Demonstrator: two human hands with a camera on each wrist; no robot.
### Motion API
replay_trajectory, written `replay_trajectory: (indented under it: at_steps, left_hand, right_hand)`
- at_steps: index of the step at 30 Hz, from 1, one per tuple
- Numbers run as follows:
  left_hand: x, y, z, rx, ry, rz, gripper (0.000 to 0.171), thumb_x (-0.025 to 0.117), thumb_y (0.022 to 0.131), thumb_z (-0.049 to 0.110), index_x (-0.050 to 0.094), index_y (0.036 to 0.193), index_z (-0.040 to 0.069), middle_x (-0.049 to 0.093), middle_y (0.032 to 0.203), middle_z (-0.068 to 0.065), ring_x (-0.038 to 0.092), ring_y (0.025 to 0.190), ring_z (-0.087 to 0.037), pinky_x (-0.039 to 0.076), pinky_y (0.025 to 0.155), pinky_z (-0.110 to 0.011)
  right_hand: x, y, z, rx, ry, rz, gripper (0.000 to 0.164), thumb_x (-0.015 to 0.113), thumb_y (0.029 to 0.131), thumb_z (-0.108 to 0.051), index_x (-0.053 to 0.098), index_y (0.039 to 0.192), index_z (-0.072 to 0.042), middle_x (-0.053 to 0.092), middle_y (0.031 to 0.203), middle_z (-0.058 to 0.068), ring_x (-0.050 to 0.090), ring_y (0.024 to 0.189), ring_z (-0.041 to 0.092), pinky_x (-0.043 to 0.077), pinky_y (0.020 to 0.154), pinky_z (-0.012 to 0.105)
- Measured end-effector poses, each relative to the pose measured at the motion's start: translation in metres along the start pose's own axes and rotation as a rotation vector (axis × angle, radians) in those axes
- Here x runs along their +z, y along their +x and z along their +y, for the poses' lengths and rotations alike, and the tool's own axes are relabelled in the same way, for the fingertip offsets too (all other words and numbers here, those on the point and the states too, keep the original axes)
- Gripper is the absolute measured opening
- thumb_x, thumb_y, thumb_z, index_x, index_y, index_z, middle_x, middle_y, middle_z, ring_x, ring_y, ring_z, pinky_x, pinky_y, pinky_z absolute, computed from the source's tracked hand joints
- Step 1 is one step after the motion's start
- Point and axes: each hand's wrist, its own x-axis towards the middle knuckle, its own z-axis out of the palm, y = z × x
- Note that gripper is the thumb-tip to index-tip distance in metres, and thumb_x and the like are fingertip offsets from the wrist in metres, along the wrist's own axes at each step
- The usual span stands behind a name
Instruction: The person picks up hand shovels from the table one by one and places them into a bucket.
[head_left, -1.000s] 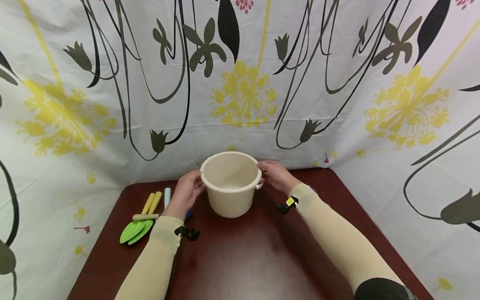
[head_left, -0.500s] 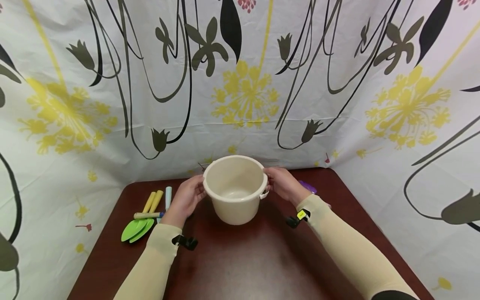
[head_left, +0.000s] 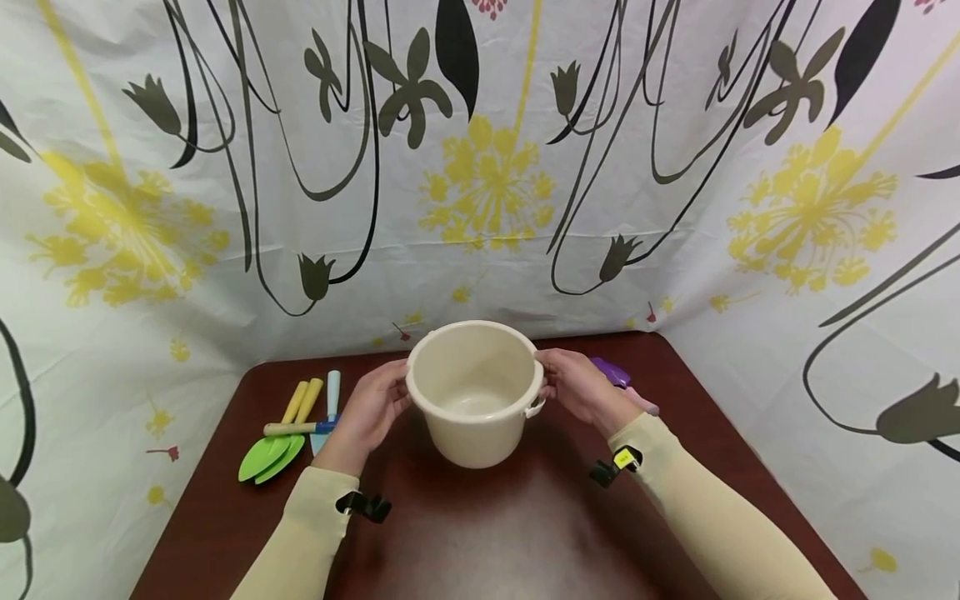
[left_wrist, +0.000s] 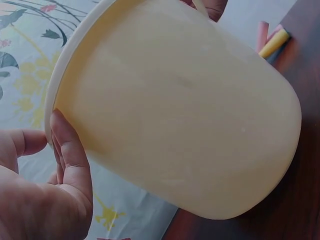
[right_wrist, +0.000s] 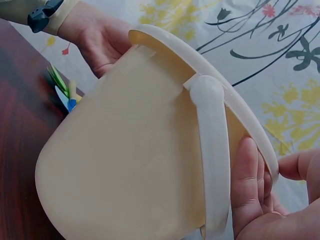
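Observation:
A cream plastic bucket (head_left: 477,433) is held by its rim between both hands, its mouth facing up in the head view. My left hand (head_left: 375,408) pinches the rim on the left side; in the left wrist view the thumb is on one face of the rim and the fingers (left_wrist: 72,150) under it. On the opposite side my right hand (head_left: 581,385) grips the rim in the same way. Along the bucket's side, in the right wrist view, hangs its pale handle (right_wrist: 212,155). Whether the bucket's base touches the table cannot be told.
Two green trowels (head_left: 270,457) with yellow handles lie at the table's left, beside a tool with a light blue handle (head_left: 333,392) and one with a wooden handle (head_left: 288,428). A purple tool (head_left: 611,372) lies behind the right wrist. Floral sheets surround the dark red table (head_left: 480,533).
Both hands have brought the bucket nearer to the person and slightly to the right. More of the purple tool behind the right wrist now shows.

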Motion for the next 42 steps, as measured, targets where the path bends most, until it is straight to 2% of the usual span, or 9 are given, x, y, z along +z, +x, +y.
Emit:
replay_trajectory:
  at_steps: [6, 12, 16, 23, 29, 36, 42]
  left_hand:
    - [0.004, -0.008, -0.002, 0.003, -0.017, -0.002, 0.042, 0.062, 0.116, 0.027, 0.065, 0.149, 0.001, 0.068, 0.135, -0.016, 0.063, 0.107, -0.023, 0.061, 0.089, -0.028]
    - [0.004, -0.015, -0.006, -0.018, -0.029, 0.001, 0.041, 0.062, 0.116, 0.027, 0.066, 0.148, 0.001, 0.066, 0.142, -0.017, 0.062, 0.117, -0.031, 0.061, 0.090, -0.028]
    - [0.003, -0.018, -0.007, -0.020, -0.045, -0.004, 0.041, 0.063, 0.116, 0.026, 0.065, 0.148, 0.001, 0.063, 0.146, -0.020, 0.061, 0.120, -0.033, 0.062, 0.089, -0.028]
    - [0.001, -0.019, -0.008, -0.025, -0.033, -0.016, 0.043, 0.066, 0.114, 0.031, 0.067, 0.146, 0.002, 0.066, 0.139, -0.016, 0.062, 0.114, -0.029, 0.061, 0.089, -0.028]
    - [0.001, -0.019, -0.010, -0.010, -0.030, -0.029, 0.042, 0.064, 0.115, 0.029, 0.065, 0.146, 0.000, 0.068, 0.132, -0.012, 0.062, 0.109, -0.025, 0.061, 0.088, -0.027]
    - [0.003, -0.018, -0.015, 0.012, -0.061, -0.003, 0.035, 0.064, 0.115, 0.023, 0.067, 0.139, -0.002, 0.070, 0.127, -0.013, 0.064, 0.104, -0.025, 0.060, 0.084, -0.027]
    - [0.006, -0.016, -0.018, 0.023, -0.050, 0.031, 0.037, 0.066, 0.114, 0.026, 0.068, 0.140, 0.000, 0.071, 0.123, -0.013, 0.063, 0.097, -0.020, 0.060, 0.082, -0.026]
  right_hand:
    - [-0.001, -0.013, 0.001, -0.014, 0.000, 0.000, 0.021, 0.052, 0.116, -0.012, 0.069, 0.109, -0.002, 0.068, 0.085, 0.002, 0.064, 0.076, 0.014, 0.058, 0.065, 0.023]
    - [-0.002, -0.024, 0.003, -0.026, 0.000, -0.049, 0.025, 0.050, 0.116, -0.010, 0.070, 0.116, 0.004, 0.068, 0.087, 0.005, 0.065, 0.076, 0.014, 0.060, 0.066, 0.024]
    - [-0.003, -0.028, 0.005, -0.014, 0.007, -0.066, 0.025, 0.049, 0.117, -0.010, 0.069, 0.117, 0.004, 0.068, 0.087, 0.003, 0.065, 0.076, 0.013, 0.060, 0.067, 0.023]
    - [-0.003, -0.031, 0.010, -0.004, 0.017, -0.079, 0.023, 0.050, 0.116, -0.013, 0.069, 0.113, 0.001, 0.067, 0.086, 0.003, 0.066, 0.076, 0.013, 0.061, 0.068, 0.024]
    - [-0.003, -0.031, 0.011, 0.003, 0.031, -0.066, 0.024, 0.050, 0.117, -0.012, 0.069, 0.116, 0.002, 0.068, 0.088, 0.003, 0.067, 0.077, 0.014, 0.062, 0.068, 0.024]
    - [-0.003, -0.031, 0.014, 0.019, 0.044, -0.039, 0.024, 0.051, 0.117, -0.013, 0.071, 0.116, 0.000, 0.068, 0.089, 0.004, 0.066, 0.077, 0.014, 0.061, 0.068, 0.025]
    - [0.002, -0.031, 0.015, 0.019, 0.074, 0.009, 0.024, 0.054, 0.113, -0.010, 0.074, 0.105, -0.001, 0.069, 0.089, 0.005, 0.065, 0.081, 0.018, 0.060, 0.068, 0.028]
